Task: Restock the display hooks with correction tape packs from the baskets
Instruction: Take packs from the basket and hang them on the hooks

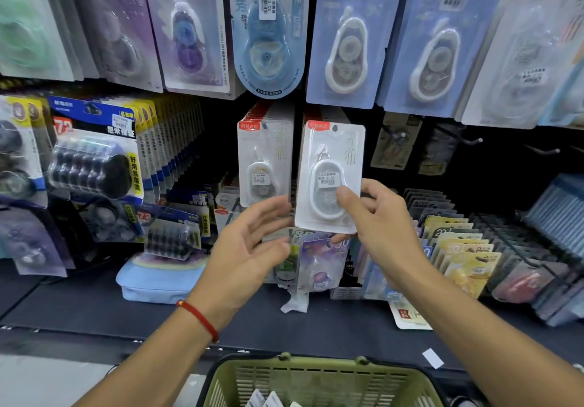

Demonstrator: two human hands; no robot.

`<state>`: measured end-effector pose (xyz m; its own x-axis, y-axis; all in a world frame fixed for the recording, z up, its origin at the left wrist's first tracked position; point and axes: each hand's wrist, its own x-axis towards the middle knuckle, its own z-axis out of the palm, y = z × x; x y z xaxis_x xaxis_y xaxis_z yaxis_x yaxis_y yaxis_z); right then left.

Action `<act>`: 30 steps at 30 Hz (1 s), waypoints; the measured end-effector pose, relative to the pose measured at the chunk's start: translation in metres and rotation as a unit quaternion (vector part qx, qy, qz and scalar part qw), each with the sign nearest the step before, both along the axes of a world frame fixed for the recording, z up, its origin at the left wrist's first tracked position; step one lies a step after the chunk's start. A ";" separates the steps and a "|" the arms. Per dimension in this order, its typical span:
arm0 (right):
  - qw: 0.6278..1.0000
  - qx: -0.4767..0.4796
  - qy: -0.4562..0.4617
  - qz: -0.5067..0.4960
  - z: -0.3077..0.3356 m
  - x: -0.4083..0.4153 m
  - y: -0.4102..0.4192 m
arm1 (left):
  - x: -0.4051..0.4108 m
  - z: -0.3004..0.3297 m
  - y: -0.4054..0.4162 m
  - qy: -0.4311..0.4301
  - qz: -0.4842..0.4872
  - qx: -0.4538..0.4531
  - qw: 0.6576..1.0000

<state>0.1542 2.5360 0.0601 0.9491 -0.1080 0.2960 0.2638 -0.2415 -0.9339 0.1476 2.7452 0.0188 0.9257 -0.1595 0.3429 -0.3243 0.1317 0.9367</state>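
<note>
White plastic fills the right hand (377, 217): its fingers (346, 196) pinch the lower edge of a correction tape pack (330, 179), held upright before the display, thumb on the blister. Just left, the left hand (249, 245) hovers with fingers spread and relaxed, holding nothing; a red bracelet (199, 318) circles its wrist. Matching packs hang on a hook (264, 153) beside it. Below, at the shelf's edge (94, 308), sits a green basket (316, 378).
</note>
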 end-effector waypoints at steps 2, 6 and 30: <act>1.000 -0.009 -0.012 0.000 -0.002 -0.001 0.001 | 0.003 -0.001 0.003 -0.002 0.029 0.017 0.999; 1.000 -0.018 -0.004 -0.016 -0.001 0.001 0.001 | 0.008 -0.003 0.008 -0.051 0.102 0.124 0.986; 0.784 -0.587 -0.188 -0.080 -0.043 0.062 0.004 | 0.031 -0.036 0.026 -0.201 0.128 0.517 0.822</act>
